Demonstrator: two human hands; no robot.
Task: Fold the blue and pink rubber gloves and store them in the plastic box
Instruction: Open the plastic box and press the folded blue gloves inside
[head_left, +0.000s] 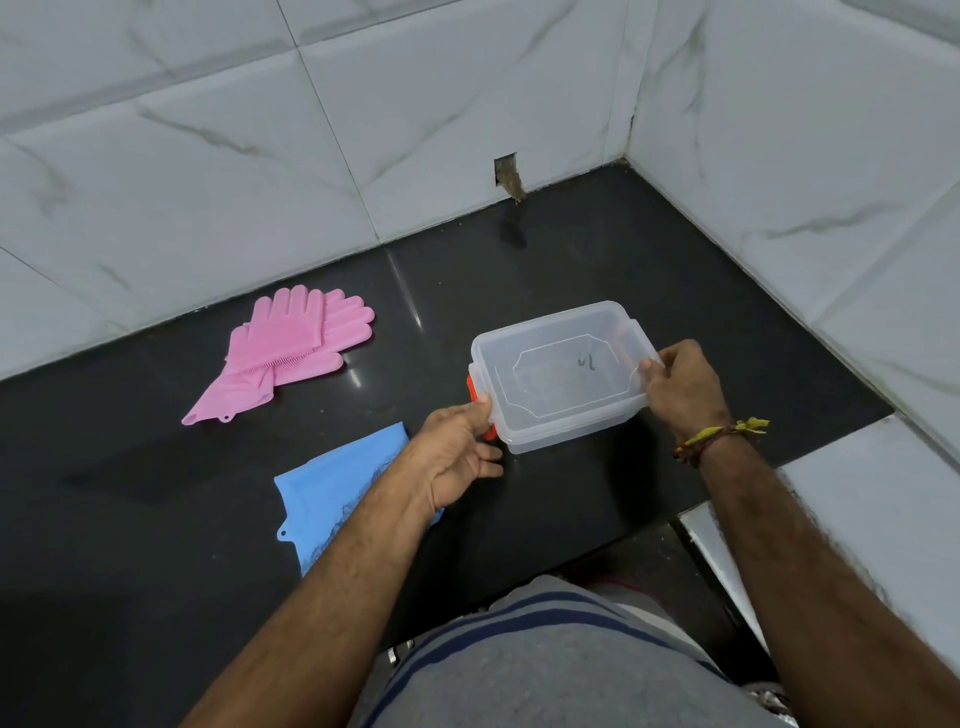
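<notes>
A clear plastic box (561, 374) with its lid on and orange side clips stands on the black counter (156, 493). My left hand (457, 452) grips its near-left corner, thumb on the lid by the orange clip. My right hand (683, 387) pinches the lid's right edge. The pink rubber gloves (283, 351) lie stacked flat at the back left, fingers toward the wall. The blue rubber gloves (337, 488) lie flat in front, partly hidden under my left forearm.
White marble-look tiled walls (260, 156) close the counter at the back and right. A small hole (506, 174) sits in the back wall near the counter. A white tiled ledge (857, 499) rises at the right front. The counter's front edge lies by my body.
</notes>
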